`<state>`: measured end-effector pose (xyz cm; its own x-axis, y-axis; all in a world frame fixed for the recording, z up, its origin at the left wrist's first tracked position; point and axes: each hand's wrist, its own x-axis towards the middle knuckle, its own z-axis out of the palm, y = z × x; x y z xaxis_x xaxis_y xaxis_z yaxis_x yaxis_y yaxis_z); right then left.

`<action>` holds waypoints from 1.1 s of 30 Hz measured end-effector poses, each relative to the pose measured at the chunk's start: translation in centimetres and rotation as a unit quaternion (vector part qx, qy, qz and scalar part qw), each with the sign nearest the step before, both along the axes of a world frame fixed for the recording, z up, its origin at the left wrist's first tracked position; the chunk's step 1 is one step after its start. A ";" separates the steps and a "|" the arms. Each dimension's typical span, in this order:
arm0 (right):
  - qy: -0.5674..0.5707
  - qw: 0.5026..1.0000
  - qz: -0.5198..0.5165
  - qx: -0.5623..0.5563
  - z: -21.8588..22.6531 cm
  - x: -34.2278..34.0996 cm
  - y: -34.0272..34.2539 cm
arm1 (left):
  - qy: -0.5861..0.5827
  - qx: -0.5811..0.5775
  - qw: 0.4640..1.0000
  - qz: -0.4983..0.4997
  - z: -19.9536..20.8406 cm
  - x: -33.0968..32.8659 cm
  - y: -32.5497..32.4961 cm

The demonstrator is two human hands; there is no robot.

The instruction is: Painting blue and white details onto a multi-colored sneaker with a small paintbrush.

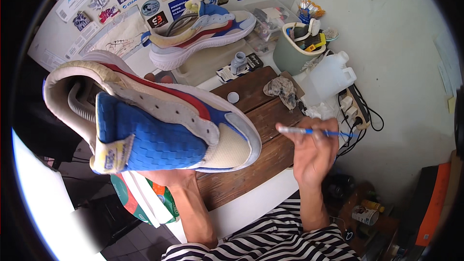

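Observation:
My left hand grips a sneaker from underneath, raised over the left side of the wooden board. The sneaker has a woven blue tongue, a red stripe, cream mesh and pale grey lace panels without laces. A coiled shoe tree shows inside its collar. Most of my left fingers are hidden behind the shoe. To the right, my right hand pinches a slim paintbrush with a blue handle, held sideways and apart from the shoe. A small open bottle and a white cap sit beyond.
A matching sneaker rests on a plastic box at the back. A crumpled rag, a green bucket of brushes and a white jug stand right. Cables and a power strip lie beside them.

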<state>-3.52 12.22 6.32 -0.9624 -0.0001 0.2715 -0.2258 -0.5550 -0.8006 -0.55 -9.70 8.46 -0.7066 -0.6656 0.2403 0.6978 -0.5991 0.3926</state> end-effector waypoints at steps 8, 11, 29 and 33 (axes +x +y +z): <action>0.064 0.997 -0.031 -0.003 0.6 5.2 -1.1 | 0.055 -0.171 0.979 0.095 0.3 1.2 1.5; 0.078 0.996 -0.040 -0.008 0.6 5.5 -2.2 | -0.080 -0.170 0.961 0.201 0.6 1.8 1.9; 0.243 0.963 -0.049 0.108 0.3 4.8 -3.2 | 0.201 -0.112 0.972 -0.044 1.1 2.0 0.8; 0.242 0.963 -0.053 0.105 0.3 4.8 -3.2 | 0.164 -0.128 0.978 0.000 2.1 2.3 2.5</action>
<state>1.23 9.00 6.62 -0.7207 -0.0129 0.6931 -0.6471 -0.3461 -0.6793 1.77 -7.24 10.51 -0.5638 -0.5534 0.6131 0.8110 -0.5114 0.2841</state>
